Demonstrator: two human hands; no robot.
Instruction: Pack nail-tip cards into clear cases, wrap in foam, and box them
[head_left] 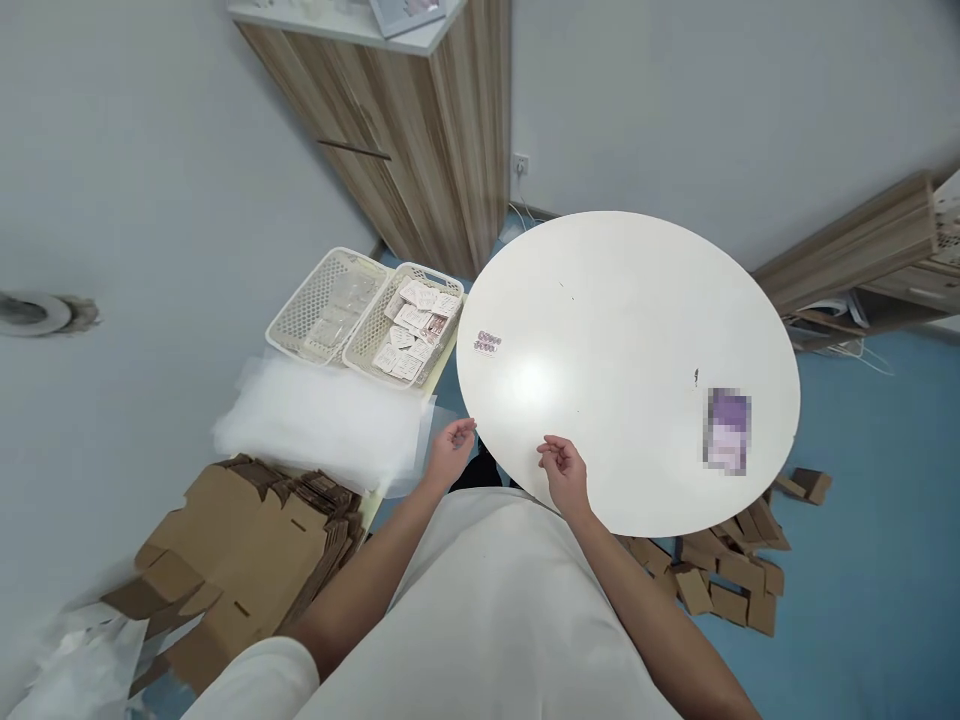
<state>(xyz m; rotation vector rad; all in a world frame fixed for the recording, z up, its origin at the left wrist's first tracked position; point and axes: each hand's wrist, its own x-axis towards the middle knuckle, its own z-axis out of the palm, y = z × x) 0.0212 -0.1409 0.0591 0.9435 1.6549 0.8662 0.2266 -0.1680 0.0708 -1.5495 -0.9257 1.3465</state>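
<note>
My left hand (pixel 451 452) hovers at the near left edge of the round white table (pixel 622 310), its fingers loosely bent with nothing visible in them. Over the table's near side is my right hand (pixel 565 472), thumb and fingers slightly apart and no object between them. A small set of purple nail-like pieces (pixel 487 343) lies at the table's left side, beyond my left hand. Farther right on the tabletop sits a blurred purple and pink item (pixel 727 431), apart from my right hand.
Left of the table, one white basket (pixel 281 325) holds clear packets and another (pixel 358 352) holds printed cards. White plastic sheets (pixel 322 415) lie nearer, beside stacked flat cardboard boxes (pixel 247 550). Cardboard boxes (pixel 739 580) cover floor at right. A wood-grain cabinet (pixel 420 140) stands behind.
</note>
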